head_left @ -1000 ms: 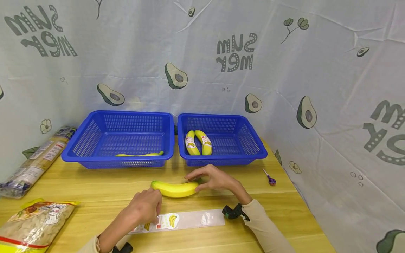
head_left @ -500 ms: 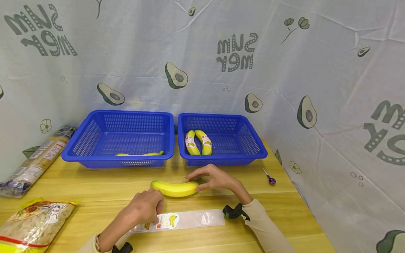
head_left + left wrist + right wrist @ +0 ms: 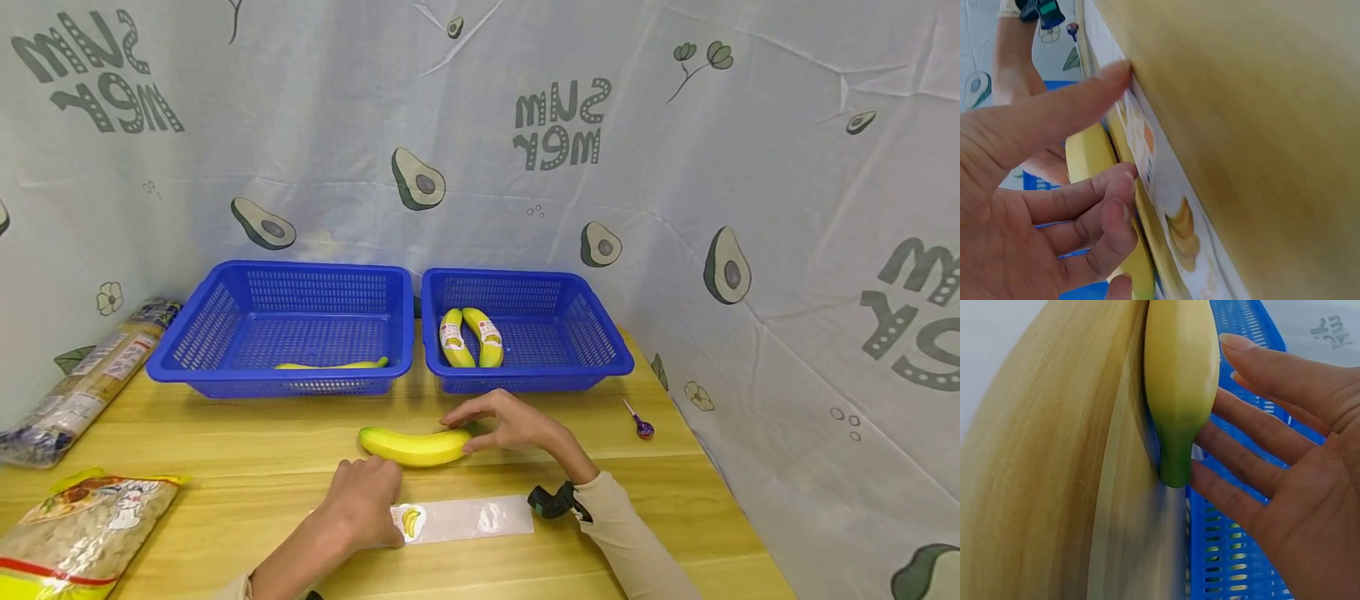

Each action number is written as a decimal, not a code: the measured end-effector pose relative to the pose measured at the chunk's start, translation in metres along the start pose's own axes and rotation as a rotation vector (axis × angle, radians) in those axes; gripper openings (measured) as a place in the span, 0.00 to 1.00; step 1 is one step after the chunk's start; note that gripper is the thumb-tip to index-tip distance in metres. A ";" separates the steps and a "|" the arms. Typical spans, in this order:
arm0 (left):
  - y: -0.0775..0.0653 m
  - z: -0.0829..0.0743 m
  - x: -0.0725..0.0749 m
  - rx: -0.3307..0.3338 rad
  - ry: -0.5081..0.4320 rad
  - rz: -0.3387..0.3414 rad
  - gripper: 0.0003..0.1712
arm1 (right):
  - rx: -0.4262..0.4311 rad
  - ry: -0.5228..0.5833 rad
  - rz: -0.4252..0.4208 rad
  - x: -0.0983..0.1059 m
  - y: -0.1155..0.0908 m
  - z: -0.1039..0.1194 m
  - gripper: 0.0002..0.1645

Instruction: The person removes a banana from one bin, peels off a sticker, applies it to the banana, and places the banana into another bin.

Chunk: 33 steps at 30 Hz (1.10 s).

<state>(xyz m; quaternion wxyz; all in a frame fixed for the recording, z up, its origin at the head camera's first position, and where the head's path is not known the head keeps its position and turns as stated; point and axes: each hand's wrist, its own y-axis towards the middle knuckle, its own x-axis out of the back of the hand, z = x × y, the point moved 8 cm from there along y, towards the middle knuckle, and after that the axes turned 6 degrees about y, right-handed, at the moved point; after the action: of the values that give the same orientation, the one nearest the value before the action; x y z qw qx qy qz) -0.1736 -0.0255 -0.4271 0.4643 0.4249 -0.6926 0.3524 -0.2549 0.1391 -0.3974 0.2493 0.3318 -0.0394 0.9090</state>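
One yellow banana, lying lengthwise on the wood-grain desk, green tip toward 9 o'clock. Reference for all positions: head view, dial centred on this banana.

Left hand: near 8 o'clock, over the label strip. Condition: released — thumb extended, other fingers loosely bent, with a visible gap between thumb and fingertips in the left wrist view. Fingertips at the strip; firm contact impossible to confirm.

Right hand: between 2 and 3 o'clock, at the stem end of the yellow banana. Condition: unclenched — fingers nearly straight against the fruit, thumb tip just beside it in the right wrist view.

Label strip: on the desk at about 5 o'clock, partly covered by the left hand; one banana-picture sticker visible just beyond that hand.

Large blue basket: near 10 o'clock, with a part-hidden banana behind its near rim. Smaller blue basket: between 1 and 2 o'clock, with two labelled bananas side by side toward its 9 o'clock wall.

Lollipop: near 3 o'clock. Printed food bag: between 8 and 9 o'clock. Long wrapped pack: between 9 and 10 o'clock. Avocado-print cloth: at 12 o'clock, behind the baskets.
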 end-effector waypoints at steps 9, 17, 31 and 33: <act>-0.007 -0.004 0.006 0.001 -0.121 0.028 0.30 | -0.017 -0.002 -0.001 -0.001 0.000 -0.002 0.25; -0.010 -0.008 0.004 -0.052 -0.168 0.092 0.32 | 0.000 0.001 -0.026 0.001 0.000 0.002 0.23; -0.003 -0.027 0.036 -0.385 -0.468 0.088 0.08 | 0.239 -0.054 -0.031 -0.024 0.007 0.088 0.08; -0.001 -0.028 0.045 -0.373 -0.473 0.056 0.07 | 0.219 -0.082 -0.007 -0.031 0.009 0.092 0.09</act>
<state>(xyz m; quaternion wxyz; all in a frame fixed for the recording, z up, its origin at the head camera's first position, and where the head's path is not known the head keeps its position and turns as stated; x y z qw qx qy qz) -0.1724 -0.0132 -0.3758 0.3502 0.3835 -0.8457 0.1230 -0.1854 0.0968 -0.3447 0.2131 0.3941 0.0509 0.8926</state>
